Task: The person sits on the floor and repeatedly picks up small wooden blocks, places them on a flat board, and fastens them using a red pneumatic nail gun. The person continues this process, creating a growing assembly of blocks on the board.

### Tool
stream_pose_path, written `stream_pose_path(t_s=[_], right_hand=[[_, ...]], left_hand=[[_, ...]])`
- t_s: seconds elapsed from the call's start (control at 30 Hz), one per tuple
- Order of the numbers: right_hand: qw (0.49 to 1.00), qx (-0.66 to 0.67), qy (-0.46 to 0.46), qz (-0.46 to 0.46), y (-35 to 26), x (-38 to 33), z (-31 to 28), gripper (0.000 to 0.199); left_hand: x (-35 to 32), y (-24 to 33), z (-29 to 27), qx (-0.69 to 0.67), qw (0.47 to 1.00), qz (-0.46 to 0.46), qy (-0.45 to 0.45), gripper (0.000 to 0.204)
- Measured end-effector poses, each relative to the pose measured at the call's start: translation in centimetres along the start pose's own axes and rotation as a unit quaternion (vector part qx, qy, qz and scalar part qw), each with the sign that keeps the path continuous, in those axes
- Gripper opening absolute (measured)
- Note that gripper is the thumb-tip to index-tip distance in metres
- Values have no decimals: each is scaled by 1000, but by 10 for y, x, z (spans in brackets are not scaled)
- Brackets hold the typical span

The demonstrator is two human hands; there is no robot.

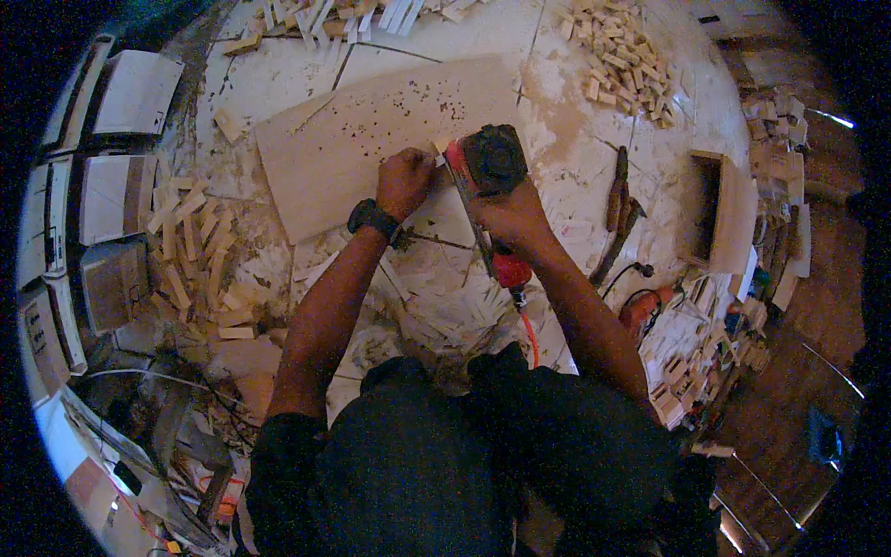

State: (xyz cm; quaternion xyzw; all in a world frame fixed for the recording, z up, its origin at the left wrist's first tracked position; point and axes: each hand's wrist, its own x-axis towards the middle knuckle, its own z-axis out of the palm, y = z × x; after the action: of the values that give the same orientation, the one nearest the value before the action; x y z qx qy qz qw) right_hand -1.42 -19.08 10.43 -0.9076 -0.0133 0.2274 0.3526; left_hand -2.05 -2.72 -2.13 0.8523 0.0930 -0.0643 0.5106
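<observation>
My right hand [512, 219] is wrapped round the handle of a red and black air nailer [499, 160]. A red air hose runs from its rear end toward my knees. My left hand [405, 182], with a dark watch on its wrist, is closed beside the nailer's nose. At its fingertips shows a small pale wood piece [439, 159], pinched close against the nose; most of it is hidden. Beneath and beyond both hands lies a wide flat wooden board [320, 176], marked with many dark spots or holes.
Piles of small wood blocks lie at left [190, 241] and far right [626, 65]. A hammer [616, 218] rests on the floor right of my arm, near an open wooden box [719, 213]. An orange power tool [640, 311] with a cord sits nearer. White cabinets or boxes [119, 195] line the left.
</observation>
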Motion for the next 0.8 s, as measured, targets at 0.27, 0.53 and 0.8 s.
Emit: stream_pose_path(t_s=[0.27, 0.53, 0.8], right_hand=[[968, 211, 76, 112, 20, -31, -59, 29], [949, 209, 193, 136, 83, -56, -97, 37], [930, 274, 163, 182, 109, -73, -96, 38]], left_hand=[[6, 3, -9, 27, 999, 36, 11, 27], [-69, 24, 24, 207, 972, 91, -58, 26], [-160, 22, 63, 208, 897, 253, -297, 28]])
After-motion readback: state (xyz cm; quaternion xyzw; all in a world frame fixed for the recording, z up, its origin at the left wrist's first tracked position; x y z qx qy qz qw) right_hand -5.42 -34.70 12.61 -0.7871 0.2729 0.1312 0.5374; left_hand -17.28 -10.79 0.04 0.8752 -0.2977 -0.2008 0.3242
